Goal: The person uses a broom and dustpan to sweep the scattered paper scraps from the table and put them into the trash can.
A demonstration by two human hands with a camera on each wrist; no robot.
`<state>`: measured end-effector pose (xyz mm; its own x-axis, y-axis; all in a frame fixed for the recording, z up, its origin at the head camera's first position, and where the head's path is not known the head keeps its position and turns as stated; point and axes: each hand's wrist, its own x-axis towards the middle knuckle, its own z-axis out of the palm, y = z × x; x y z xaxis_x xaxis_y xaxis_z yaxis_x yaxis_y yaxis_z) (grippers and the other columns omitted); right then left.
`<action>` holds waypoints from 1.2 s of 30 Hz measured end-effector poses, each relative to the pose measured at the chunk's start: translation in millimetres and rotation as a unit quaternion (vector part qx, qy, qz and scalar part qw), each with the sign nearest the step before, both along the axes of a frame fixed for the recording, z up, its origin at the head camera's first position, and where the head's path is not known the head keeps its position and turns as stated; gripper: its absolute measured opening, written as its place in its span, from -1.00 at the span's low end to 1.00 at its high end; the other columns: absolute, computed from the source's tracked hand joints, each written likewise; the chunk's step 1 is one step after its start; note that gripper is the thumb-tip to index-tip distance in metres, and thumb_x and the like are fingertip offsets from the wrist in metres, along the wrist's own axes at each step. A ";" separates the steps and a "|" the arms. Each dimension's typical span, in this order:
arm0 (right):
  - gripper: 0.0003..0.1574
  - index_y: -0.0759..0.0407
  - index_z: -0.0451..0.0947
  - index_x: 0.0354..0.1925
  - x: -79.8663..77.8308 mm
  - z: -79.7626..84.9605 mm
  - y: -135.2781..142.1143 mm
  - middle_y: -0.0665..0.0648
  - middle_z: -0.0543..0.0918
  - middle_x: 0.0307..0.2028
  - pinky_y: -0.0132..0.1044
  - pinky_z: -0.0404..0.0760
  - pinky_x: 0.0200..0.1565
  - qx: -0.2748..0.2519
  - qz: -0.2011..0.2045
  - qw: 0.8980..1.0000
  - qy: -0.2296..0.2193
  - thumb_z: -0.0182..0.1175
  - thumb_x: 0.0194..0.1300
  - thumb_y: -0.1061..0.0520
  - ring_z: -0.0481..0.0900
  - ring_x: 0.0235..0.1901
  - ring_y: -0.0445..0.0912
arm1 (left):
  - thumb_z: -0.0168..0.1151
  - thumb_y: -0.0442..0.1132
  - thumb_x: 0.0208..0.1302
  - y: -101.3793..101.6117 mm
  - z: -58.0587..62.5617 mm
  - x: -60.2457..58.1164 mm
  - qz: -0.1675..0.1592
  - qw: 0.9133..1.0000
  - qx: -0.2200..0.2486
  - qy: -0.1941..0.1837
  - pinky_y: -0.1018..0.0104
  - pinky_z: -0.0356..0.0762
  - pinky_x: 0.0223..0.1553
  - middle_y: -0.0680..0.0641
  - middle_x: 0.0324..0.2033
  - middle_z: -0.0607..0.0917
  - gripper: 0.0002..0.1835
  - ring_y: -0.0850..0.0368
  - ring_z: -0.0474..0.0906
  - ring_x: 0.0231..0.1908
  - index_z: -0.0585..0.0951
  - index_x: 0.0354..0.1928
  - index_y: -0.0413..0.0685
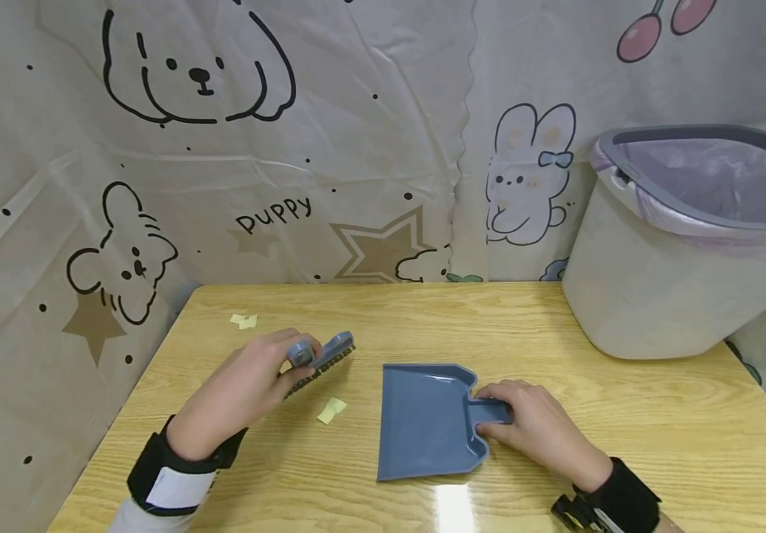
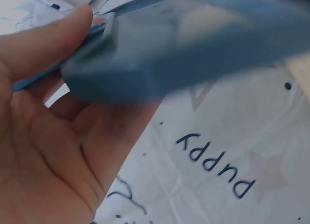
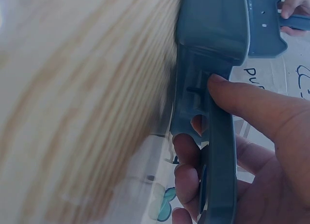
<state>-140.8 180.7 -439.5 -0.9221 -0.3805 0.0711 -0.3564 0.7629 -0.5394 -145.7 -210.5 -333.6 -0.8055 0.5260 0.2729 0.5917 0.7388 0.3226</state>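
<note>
The left hand [image 1: 243,391] is gripping a brush [image 1: 337,348] over the bench [image 1: 522,333], near a paper scrap [image 1: 332,410]. The right hand [image 1: 542,426] is holding a dustpan [image 1: 422,422] on the bench by its handle [image 1: 492,411], wide edge [image 1: 385,422] facing the scrap. Another scrap [image 1: 244,321] is lying farther back.

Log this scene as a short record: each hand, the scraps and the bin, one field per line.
Left hand: grips blue brush
Right hand: holds blue dustpan by its handle
Near yellow scrap: left of dustpan
Far yellow scrap: toward the table's back left
Bin: back right, with purple liner
</note>
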 end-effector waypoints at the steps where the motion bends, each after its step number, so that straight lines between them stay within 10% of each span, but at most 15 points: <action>1: -0.55 -0.05 0.73 0.01 0.0 -0.1 0.1 -0.05 0.75 -0.05 -0.02 0.64 -0.01 0.000 0.001 1.000 0.001 0.58 0.14 -0.03 0.70 -0.02 -0.04 | 0.51 -0.45 0.18 0.6 -2.8 -2.0 0.000 1.000 -0.002 0.011 0.23 0.65 -0.24 0.08 -0.22 0.74 -0.74 0.24 0.65 -0.23 0.71 -0.14 -0.04; 9: -0.54 -0.04 0.73 0.01 0.8 0.2 -0.3 -0.02 0.75 -0.03 -0.01 0.64 0.00 -0.001 0.003 1.000 0.006 0.58 0.14 -0.03 0.70 -0.01 -0.01 | 0.53 -0.44 0.15 7.8 -17.6 -6.7 -0.006 1.000 0.001 -0.026 0.19 0.67 -0.13 0.08 -0.18 0.76 -0.73 0.15 0.71 -0.14 0.72 -0.14 -0.03; 23: -0.54 -0.02 0.73 0.02 1.0 -0.1 -0.8 0.01 0.75 -0.02 0.01 0.64 0.01 0.001 0.003 1.000 0.006 0.58 0.14 -0.02 0.70 0.00 0.01 | 0.50 -0.38 0.23 15.0 -1.3 11.6 -0.057 0.987 0.002 -0.147 0.28 0.60 -0.28 0.14 -0.26 0.71 -0.79 0.33 0.56 -0.30 0.68 -0.21 0.06; 36: -0.54 -0.04 0.73 0.01 1.3 0.1 -0.3 -0.03 0.75 -0.04 -0.03 0.64 -0.01 0.000 0.002 1.000 0.007 0.58 0.14 -0.04 0.70 -0.01 -0.03 | 0.50 -0.27 0.24 0.1 9.7 15.1 0.015 0.991 0.022 -0.129 0.39 0.51 -0.47 0.22 -0.51 0.59 -0.75 0.40 0.50 -0.50 0.53 -0.32 0.02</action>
<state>-139.5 180.4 -439.3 -0.9194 -0.3842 0.0843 -0.3672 0.7615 -0.5341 -130.7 -210.4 -323.9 -0.8667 0.4928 0.0774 0.4631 0.7371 0.4921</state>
